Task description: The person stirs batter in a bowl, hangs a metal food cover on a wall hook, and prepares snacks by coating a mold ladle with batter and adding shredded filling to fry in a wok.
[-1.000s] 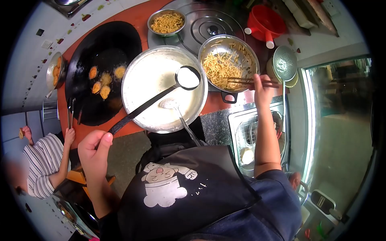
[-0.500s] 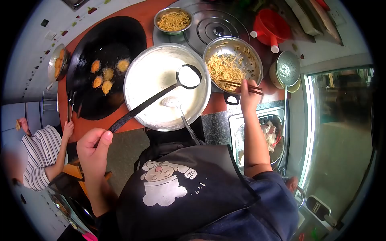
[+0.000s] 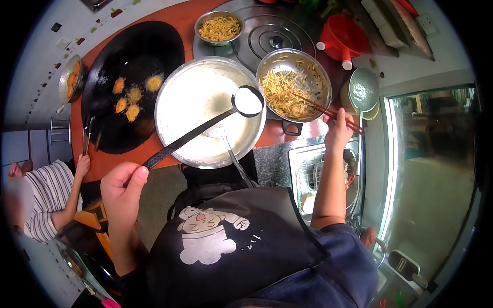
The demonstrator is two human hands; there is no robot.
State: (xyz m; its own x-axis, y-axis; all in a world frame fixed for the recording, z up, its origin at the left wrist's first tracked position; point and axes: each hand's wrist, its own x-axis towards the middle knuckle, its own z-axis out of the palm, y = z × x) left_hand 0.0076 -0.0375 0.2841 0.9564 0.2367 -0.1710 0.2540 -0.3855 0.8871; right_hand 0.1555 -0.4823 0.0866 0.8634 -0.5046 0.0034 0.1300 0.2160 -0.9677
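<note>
My left hand (image 3: 123,185) is closed on the handle end of a long black ladle (image 3: 192,137). White batter fills the ladle's bowl, which hangs over the right side of a large metal basin (image 3: 160,131) of white batter. A metal spoon (image 3: 237,167) leans in that basin. My right hand (image 3: 338,131) grips brown chopsticks (image 3: 321,108), their tips in the shredded food (image 3: 282,92) inside a metal pan (image 3: 325,87). Left of the basin, several golden fritters (image 3: 134,95) lie in oil in a black wok (image 3: 146,41).
A person in a striped shirt (image 3: 50,187) holds tongs (image 3: 86,134) at the wok's left edge. Around the counter are a bowl of shreds (image 3: 220,28), a red pot (image 3: 344,36), a strainer (image 3: 363,84), a bowl of fried pieces (image 3: 72,79) and a sink (image 3: 298,154).
My right hand and the chopsticks have shifted right and down from their place half a second ago. The ladle's bowl has moved slightly right over the basin's edge.
</note>
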